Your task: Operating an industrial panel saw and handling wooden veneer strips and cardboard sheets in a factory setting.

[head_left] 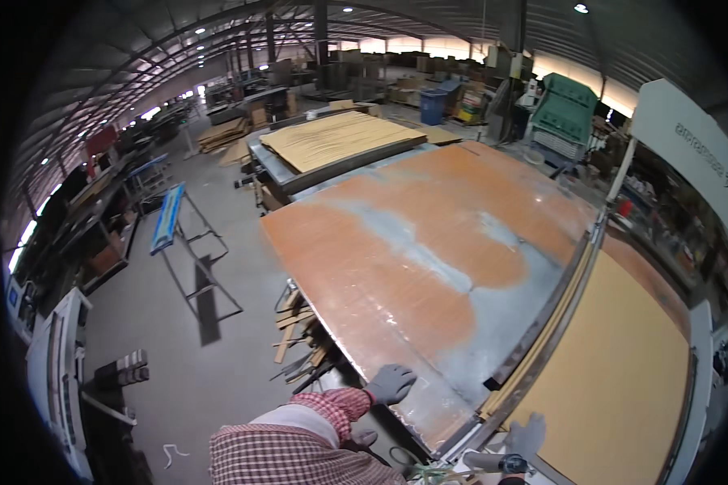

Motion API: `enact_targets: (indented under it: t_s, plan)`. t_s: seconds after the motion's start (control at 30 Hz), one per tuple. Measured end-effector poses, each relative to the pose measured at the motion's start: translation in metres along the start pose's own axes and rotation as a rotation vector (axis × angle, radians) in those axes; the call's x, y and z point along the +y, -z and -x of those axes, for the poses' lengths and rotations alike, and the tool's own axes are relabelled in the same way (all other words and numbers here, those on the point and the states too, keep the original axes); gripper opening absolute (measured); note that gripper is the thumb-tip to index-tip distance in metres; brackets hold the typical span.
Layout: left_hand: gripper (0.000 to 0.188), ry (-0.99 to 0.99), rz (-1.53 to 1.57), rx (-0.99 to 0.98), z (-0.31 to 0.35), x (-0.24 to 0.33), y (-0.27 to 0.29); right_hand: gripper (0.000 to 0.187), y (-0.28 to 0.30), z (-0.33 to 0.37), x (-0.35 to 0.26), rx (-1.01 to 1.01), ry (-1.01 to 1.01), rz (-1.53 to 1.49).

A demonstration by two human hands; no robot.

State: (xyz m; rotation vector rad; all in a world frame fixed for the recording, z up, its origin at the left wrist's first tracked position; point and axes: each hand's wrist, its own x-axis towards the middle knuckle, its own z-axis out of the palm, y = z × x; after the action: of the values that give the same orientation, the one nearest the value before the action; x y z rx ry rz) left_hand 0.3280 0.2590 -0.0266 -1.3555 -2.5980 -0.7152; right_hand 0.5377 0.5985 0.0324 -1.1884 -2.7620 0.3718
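Observation:
My left hand (392,384), in a grey glove, rests on the near left edge of a large table (396,323) with a worn orange and grey top. Its fingers lie on the surface with nothing in them. At the lower right my right hand (527,436), gloved in grey too, lies with fingers apart at the near left corner of a large tan sheet (623,364). Beside that hand is a grey and black cylindrical thing (505,463), whose kind I cannot make out. Dark metal bars (546,323) run between the tabletop and the tan sheet.
Wood strips (291,323) are piled beside the table's left side. A metal trestle with a blue top (168,214) stands on the grey floor to the left. Beyond the table lies a stack of tan sheets (340,137). A white panel (692,137) rises at the right.

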Motion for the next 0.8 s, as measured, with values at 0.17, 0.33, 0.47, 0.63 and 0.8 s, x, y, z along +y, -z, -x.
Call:
enact_targets:
  t_s: [0.17, 0.33, 0.47, 0.63, 0.8]
  plan:
    - [0.023, 0.020, -0.006, -0.050, -0.016, 0.003, -0.005, 0.070, 0.004, -0.026, 0.002, -0.135, -0.019, 0.011]
    - [0.024, 0.000, 0.000, -0.026, -0.025, -0.020, -0.047, 0.072, -0.029, -0.043, 0.012, -0.123, -0.013, 0.026]
    - [0.022, 0.026, -0.025, -0.102, -0.049, -0.046, -0.078, 0.070, -0.058, -0.059, 0.019, -0.020, 0.023, 0.029]
    - [0.023, -0.103, 0.056, 0.127, -0.053, -0.071, -0.105, 0.068, -0.093, -0.077, 0.022, 0.052, 0.069, 0.080]
    - [0.028, -0.096, 0.088, 0.079, -0.044, -0.074, -0.111, 0.068, -0.089, -0.061, 0.016, -0.051, -0.061, 0.073]
